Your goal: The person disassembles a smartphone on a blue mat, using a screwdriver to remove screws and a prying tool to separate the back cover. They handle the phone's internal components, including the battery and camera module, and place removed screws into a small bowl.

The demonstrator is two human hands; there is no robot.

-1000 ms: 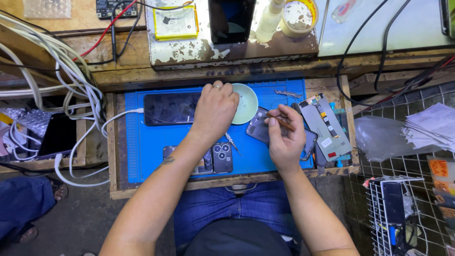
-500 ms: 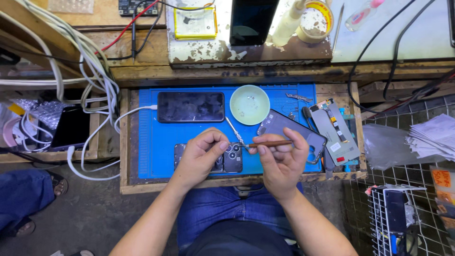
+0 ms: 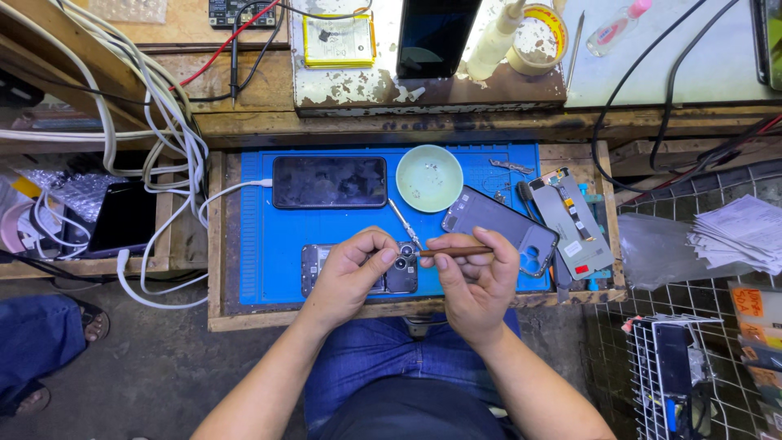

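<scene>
Fingers of the right hand (image 3: 476, 281) pinch a brown-handled screwdriver (image 3: 456, 253), its tip at the opened phone (image 3: 358, 273) on the blue mat (image 3: 261, 236); the left hand (image 3: 350, 273) pins that phone down. Screw work seems underway; next comes steady, square pressure.

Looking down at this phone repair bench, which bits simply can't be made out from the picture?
Head view only:
- The tip of the brown-handled tool in the right hand: too small, where it meets the left hand's fingers.
- The opened dark phone with round camera lenses: mostly covered by the left hand.
- Small parts in the pale green round dish: too tiny to identify.
- The black phone standing on the upper shelf: cut off by the top edge.
</scene>
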